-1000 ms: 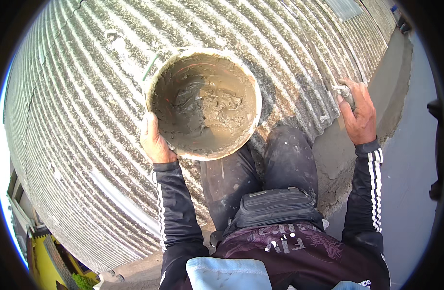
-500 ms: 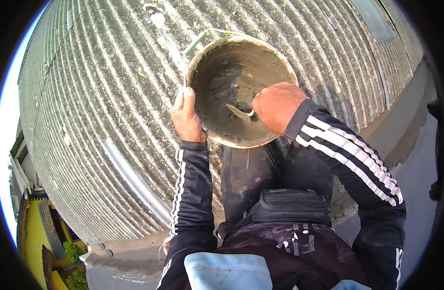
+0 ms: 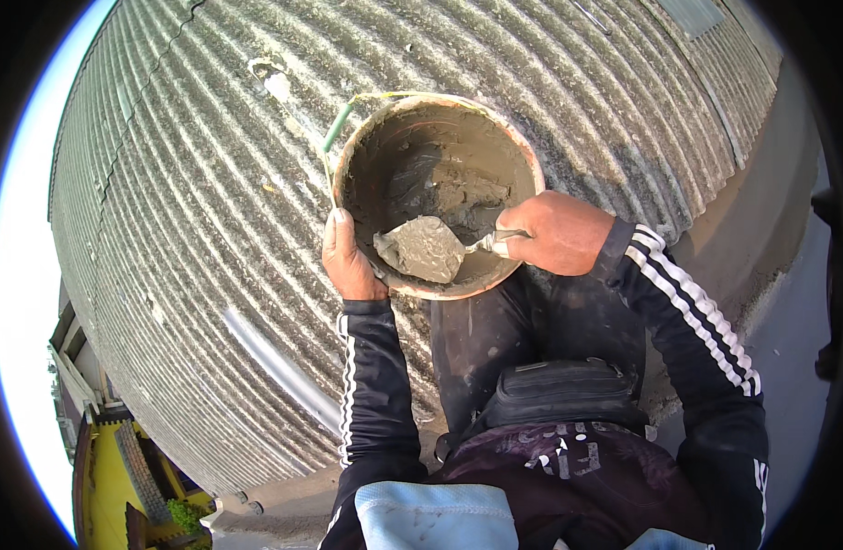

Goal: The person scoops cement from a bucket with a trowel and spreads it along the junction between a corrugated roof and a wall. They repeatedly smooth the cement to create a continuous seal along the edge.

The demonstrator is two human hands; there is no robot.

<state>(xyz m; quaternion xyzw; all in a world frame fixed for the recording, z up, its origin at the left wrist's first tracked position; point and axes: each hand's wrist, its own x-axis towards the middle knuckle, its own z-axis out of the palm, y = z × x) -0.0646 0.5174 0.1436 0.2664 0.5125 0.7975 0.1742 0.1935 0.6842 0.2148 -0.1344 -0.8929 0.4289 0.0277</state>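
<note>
A metal trowel with a thin bent shank [image 3: 477, 245], its flat blade loaded with wet grey mortar [image 3: 421, 249], is over the near side of a round, mortar-smeared bucket [image 3: 511, 151]. At the bucket's right, the right hand's grip [image 3: 561, 233] is closed around the handle, the sensible hold, since the soft, slippery load probably makes the blade end heavy. At its left, the left hand [image 3: 350, 261] touches the rim, fingers partly hidden; whether they pinch, I cannot tell. Grey corrugated roofing [image 3: 210, 229] spreads beyond the bucket.
</note>
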